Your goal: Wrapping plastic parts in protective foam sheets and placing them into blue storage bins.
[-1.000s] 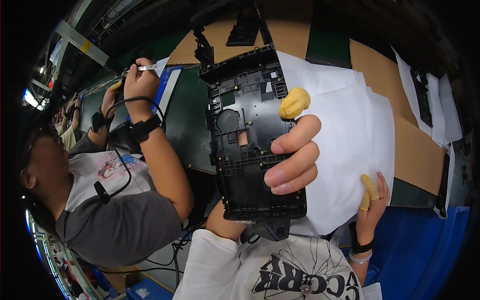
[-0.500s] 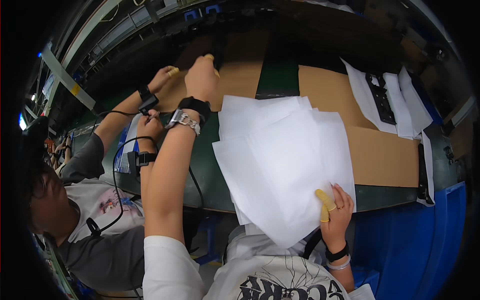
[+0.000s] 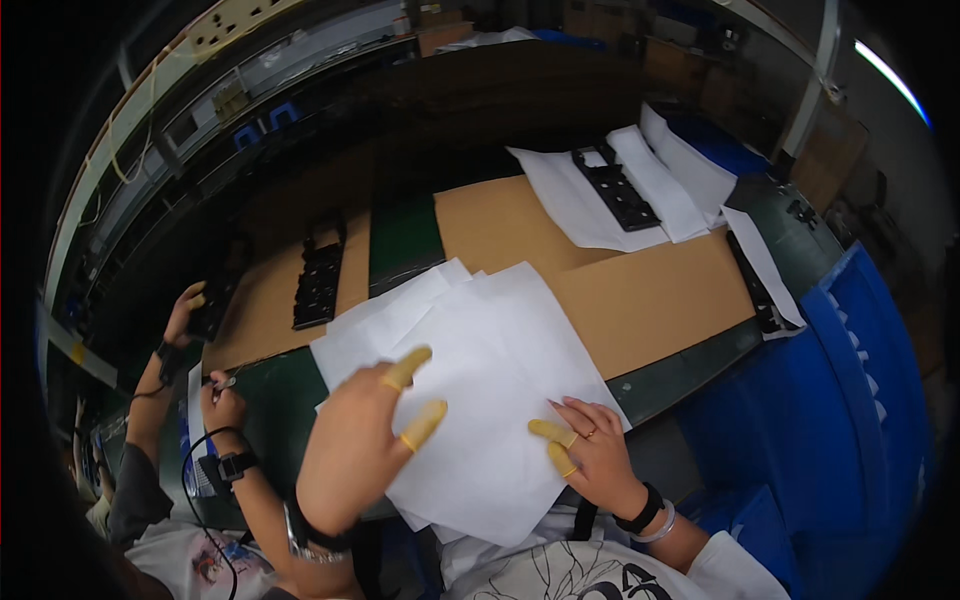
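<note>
A loose stack of white sheets (image 3: 490,330) lies in front of me, fanned unevenly, its near end over the table's edge by my lap. Above its left side is my left hand (image 3: 355,445), slightly blurred. Its yellow-cotted thumb and forefinger are spread, with nothing between them. My right hand (image 3: 600,460) rests on the stack's lower right part, fingers stretched over the top sheet, two of them in yellow cots. Farther left, a black openwork plastic part (image 3: 318,285) lies on a brown cardboard sheet (image 3: 265,335).
At my left a co-worker's hand (image 3: 183,315) holds another black part (image 3: 215,300). Cardboard (image 3: 660,305) on the right bears a black part (image 3: 622,195) on white sheets. A blue bin (image 3: 800,400) stands at the table's right end. A cable (image 3: 187,470) runs by the co-worker's arm.
My left hand has come back from the far-left cardboard to above the sheets, and a black part shows on that cardboard. My right hand stays on the stack. The view has shifted left.
</note>
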The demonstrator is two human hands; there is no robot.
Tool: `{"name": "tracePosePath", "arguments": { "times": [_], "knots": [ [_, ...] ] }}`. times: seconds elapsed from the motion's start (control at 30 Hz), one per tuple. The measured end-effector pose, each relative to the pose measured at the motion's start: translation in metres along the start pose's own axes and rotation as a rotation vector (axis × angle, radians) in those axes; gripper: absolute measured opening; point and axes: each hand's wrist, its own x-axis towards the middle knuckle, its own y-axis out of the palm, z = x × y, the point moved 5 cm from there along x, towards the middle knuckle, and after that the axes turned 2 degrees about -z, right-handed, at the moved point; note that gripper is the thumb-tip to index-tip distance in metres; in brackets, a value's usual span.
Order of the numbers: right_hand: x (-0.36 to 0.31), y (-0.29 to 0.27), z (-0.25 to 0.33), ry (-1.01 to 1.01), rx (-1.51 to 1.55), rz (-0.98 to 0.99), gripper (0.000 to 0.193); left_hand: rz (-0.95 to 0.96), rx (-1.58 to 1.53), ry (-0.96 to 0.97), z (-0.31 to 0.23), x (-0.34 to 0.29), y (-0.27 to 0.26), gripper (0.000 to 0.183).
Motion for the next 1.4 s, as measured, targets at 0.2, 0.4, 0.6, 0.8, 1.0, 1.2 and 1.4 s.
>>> {"name": "tracePosePath", "arguments": {
  "times": [0.2,0.4,0.6,0.8,1.0,1.2,1.4],
  "knots": [
    [0.062,-0.065,-0.031,-0.090,0.363,0.172,0.028,0.216,-0.027,0.056,-0.032,-0.054,0.073,0.063],
    [0.145,-0.053,-0.143,0.076,-0.418,-0.100,0.047,0.247,0.061,0.103,-0.015,-0.093,0.099,0.093],
    [0.173,-0.050,-0.151,0.140,-0.378,-0.108,0.012,0.268,0.113,0.055,-0.003,-0.098,0.109,0.096],
    [0.097,-0.092,-0.005,-0.388,0.079,-0.396,0.020,0.201,0.091,0.070,-0.006,-0.087,0.104,0.086],
    [0.006,-0.007,0.048,-0.528,0.207,0.564,0.023,-0.141,-0.465,-0.128,0.020,-0.099,0.098,0.069],
    [0.019,-0.013,0.040,-0.343,0.468,0.929,0.049,-0.585,-0.096,0.037,-0.005,-0.132,0.053,0.062],
    [0.122,-0.081,-0.111,0.118,-0.211,-0.169,0.045,-0.096,-0.139,0.050,0.004,-0.101,0.096,0.051]
  ]
}}
